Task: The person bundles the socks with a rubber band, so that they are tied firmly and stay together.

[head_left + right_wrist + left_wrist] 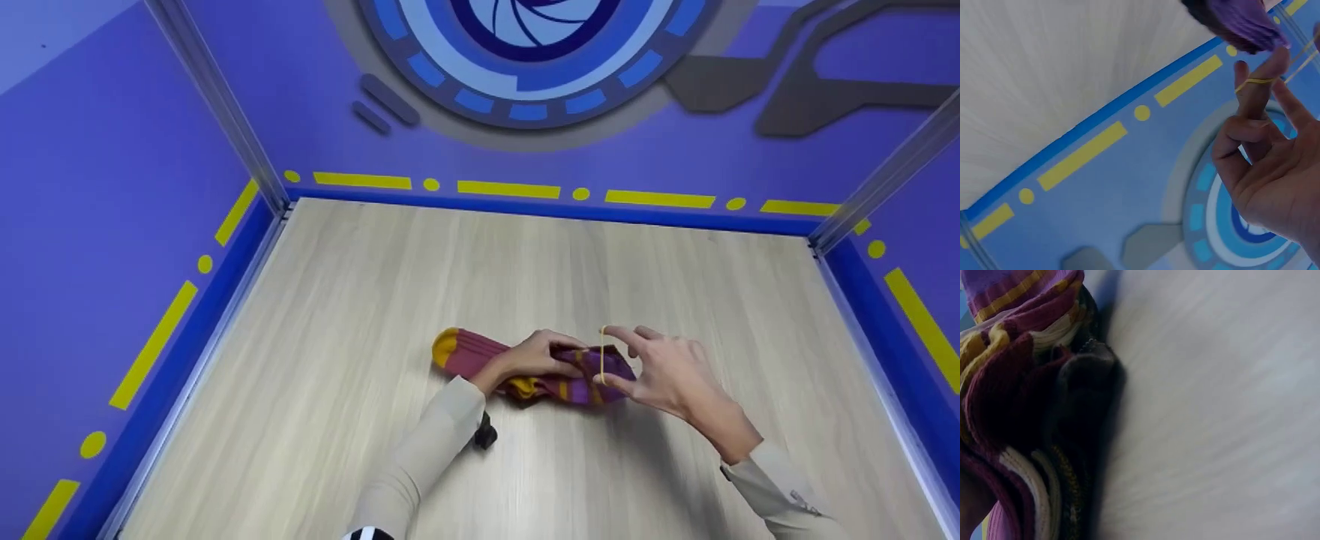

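A bundle of knitted socks lies slantwise on the table, maroon and ribbed with a yellow toe at its left end. Purple fabric with yellow stripes makes up its right end. My left hand grips the bundle around its middle from above. In the left wrist view, folded layers of the socks show maroon, cream and dark edges. To the right, my right hand spreads thumb and fingers with a thin yellow rubber band stretched between them, beside the purple end. The right wrist view shows the band looped over a finger.
The pale wood-grain table is bounded by blue printed walls at the back and both sides. A small black object shows beside the left wrist, apparently part of the worn camera.
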Demonstrator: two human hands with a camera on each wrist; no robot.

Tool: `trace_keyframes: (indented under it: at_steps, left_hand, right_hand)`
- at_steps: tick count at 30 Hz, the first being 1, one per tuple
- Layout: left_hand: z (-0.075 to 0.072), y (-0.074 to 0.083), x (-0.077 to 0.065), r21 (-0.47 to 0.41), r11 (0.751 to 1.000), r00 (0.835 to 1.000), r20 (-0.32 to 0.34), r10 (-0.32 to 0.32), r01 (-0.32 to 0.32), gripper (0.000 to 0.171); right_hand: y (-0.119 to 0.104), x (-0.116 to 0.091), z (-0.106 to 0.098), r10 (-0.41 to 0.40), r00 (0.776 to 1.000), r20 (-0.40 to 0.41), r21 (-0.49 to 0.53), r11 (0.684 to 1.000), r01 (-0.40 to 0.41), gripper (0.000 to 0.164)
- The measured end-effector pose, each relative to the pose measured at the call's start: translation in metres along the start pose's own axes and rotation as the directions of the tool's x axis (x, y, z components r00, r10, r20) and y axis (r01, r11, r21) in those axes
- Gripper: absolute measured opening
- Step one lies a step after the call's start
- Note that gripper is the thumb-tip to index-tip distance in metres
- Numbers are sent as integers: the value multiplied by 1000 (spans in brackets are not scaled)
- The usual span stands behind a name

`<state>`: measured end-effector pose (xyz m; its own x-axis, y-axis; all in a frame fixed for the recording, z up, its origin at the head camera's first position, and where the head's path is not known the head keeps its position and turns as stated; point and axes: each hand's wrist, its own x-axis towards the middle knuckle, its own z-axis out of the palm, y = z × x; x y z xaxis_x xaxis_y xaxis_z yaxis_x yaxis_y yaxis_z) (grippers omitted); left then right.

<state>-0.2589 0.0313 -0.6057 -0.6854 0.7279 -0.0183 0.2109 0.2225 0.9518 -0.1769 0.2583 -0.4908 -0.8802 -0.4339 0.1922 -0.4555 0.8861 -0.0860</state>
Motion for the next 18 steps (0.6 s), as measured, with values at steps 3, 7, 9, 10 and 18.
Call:
trace_keyframes:
  at_steps: [3, 7, 9, 10, 18]
  left_hand:
    - [1, 1, 1, 37, 999, 1000, 6, 0, 0, 40]
    - [-1, 0, 1, 50, 999, 1000, -1, 16, -16, 38]
    - [-2, -1, 1, 28, 999, 999, -5, 42, -42, 38]
    - [-3, -2, 1, 14, 998, 998, -1, 57, -57, 37]
    - [-4, -8, -4, -181, 974, 991, 3, 136, -133, 36]
  right_hand:
    - [-8, 9, 0, -15, 998, 67, -77, 997, 20, 67]
    - [-13, 18, 8, -33, 994, 104, -171, 984, 51, 67]
    - [-13, 21, 14, -42, 994, 104, -209, 976, 64, 65]
    - [-12, 22, 18, -48, 994, 102, -223, 972, 70, 65]
    - [-2, 11, 40, -12, 998, 55, -7, 1000, 13, 61]
